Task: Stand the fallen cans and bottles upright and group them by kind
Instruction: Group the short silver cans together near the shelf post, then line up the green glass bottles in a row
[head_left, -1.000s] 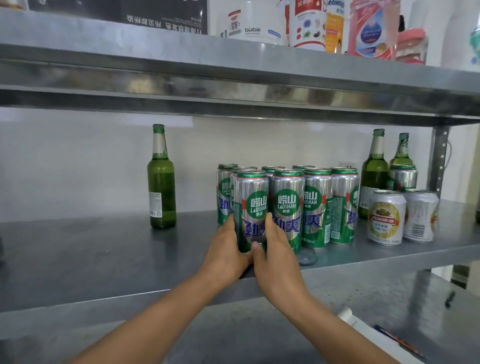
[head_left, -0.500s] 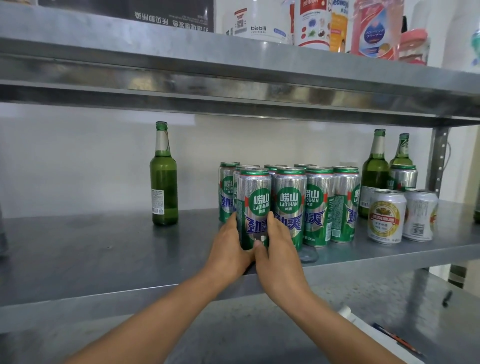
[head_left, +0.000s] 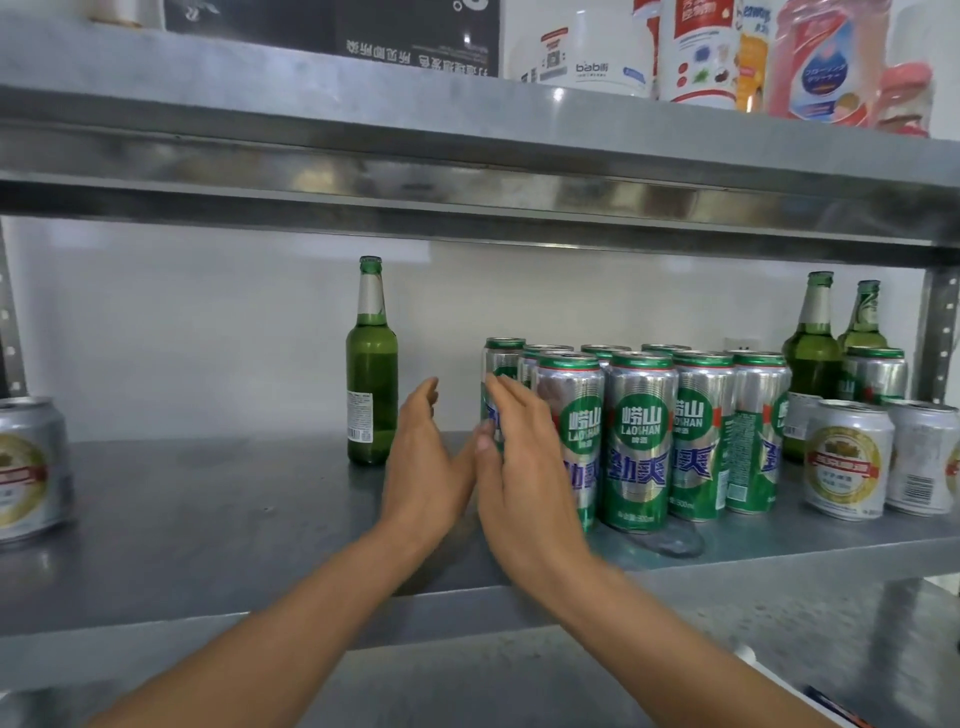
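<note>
Tall green cans (head_left: 641, 441) packed tight by kind
Right hand (head_left: 519, 467) pressed flat against leftmost can; left hand (head_left: 421, 467) loose, empty

A stockroom or shop: bare metal shelving (head_left: 260, 519) stocked with beer cans (head_left: 641, 441), bottles (head_left: 371, 374) and packaged goods (head_left: 701, 52).

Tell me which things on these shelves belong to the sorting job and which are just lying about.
Job:
tall green cans
lone bottle
right bottles
short cans at right
short can far left

Lying about, all up top:
white tubs
pink bottles
black box
</note>
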